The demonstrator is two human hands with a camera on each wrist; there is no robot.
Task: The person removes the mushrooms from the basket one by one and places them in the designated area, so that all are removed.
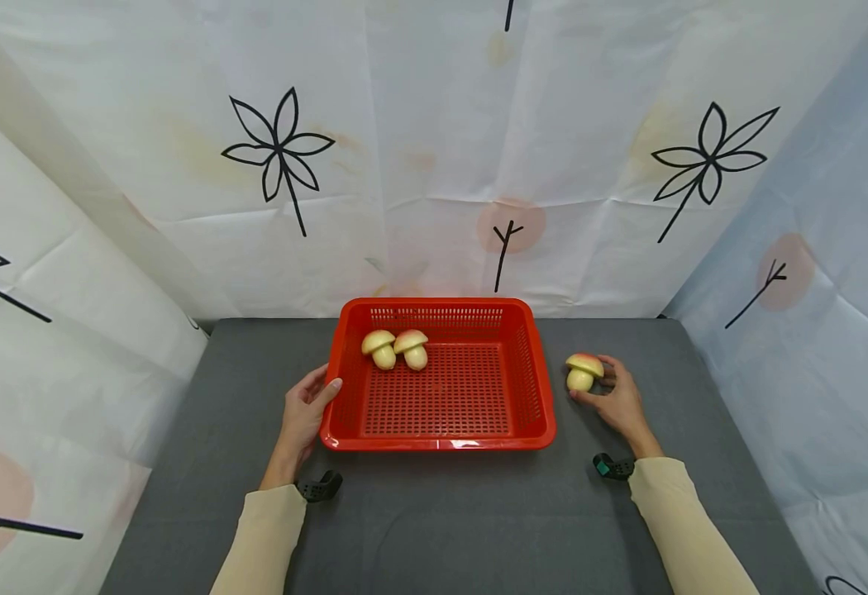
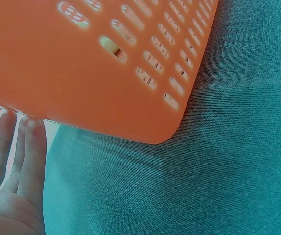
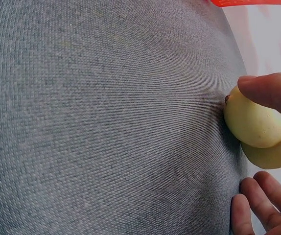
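My left hand (image 1: 304, 413) grips the left rim of a red plastic basket (image 1: 437, 445), thumb over the edge and fingers outside. The left wrist view has the fingers (image 2: 32, 156) reaching up under the rim, against the basket's wall (image 2: 57, 73). Inside, toward the back left, two toy mushrooms (image 1: 380, 350) (image 1: 412, 350) stand side by side with pale stems and reddish-yellow caps. Right of the basket, my right hand (image 1: 622, 403) holds a third mushroom (image 1: 581, 373) at the table. In the right wrist view its thumb (image 3: 270, 90) presses the pale stem (image 3: 253, 120); the other contact is partly hidden.
A dark grey cloth covers the table (image 1: 434, 529). White curtains (image 1: 419, 149) with black flower drawings hang behind and on both sides. Black bands with small devices (image 1: 320, 486) (image 1: 612, 468) sit at both wrists.
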